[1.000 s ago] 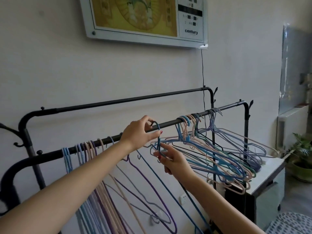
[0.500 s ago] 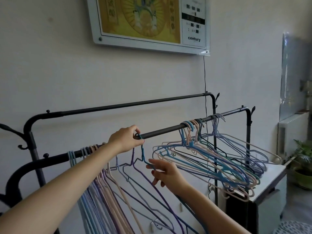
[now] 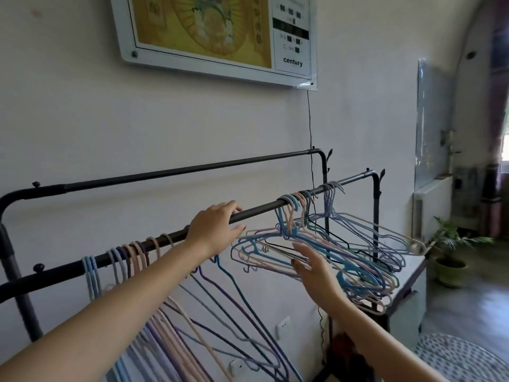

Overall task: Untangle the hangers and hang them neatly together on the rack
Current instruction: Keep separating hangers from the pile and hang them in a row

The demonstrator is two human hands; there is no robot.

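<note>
The left hand [image 3: 213,230] lies over the front rail [image 3: 256,211] of the black clothes rack [image 3: 170,172] near the middle of the frame, fingers curved over the top of the bar and thumb pointing right below it; whether it also grips a hanger hook underneath cannot be told. The right hand [image 3: 311,264] is below and to the right of it, palm turned toward the rack, fingers straight and slightly spread, fingertips touching the near edge of the tangled bunch of hangers [image 3: 325,252].

That bunch hangs from the right part of the front rail, its blue, pink, green, lilac and black hooks crowded together and the frames splayed out sideways, overlapping one another toward the right of the frame. The lowest frames reach down to the white cabinet [image 3: 407,282] beside the rack.

On the left part of the same rail hang the sorted hangers [image 3: 129,257], light blue, lilac and pink hooks close together, their frames falling in parallel toward the lower left. Between the two arms a dark blue hanger [image 3: 234,288] and purple ones slope down toward the bottom centre.

The rack's rear rail runs higher, close to the wall. In the upper part of the frame hangs a wall calendar [image 3: 214,31] marked "century", with a thin black cord [image 3: 309,119] dropping from its right corner. A potted plant [image 3: 451,252] stands on the floor at the right edge.
</note>
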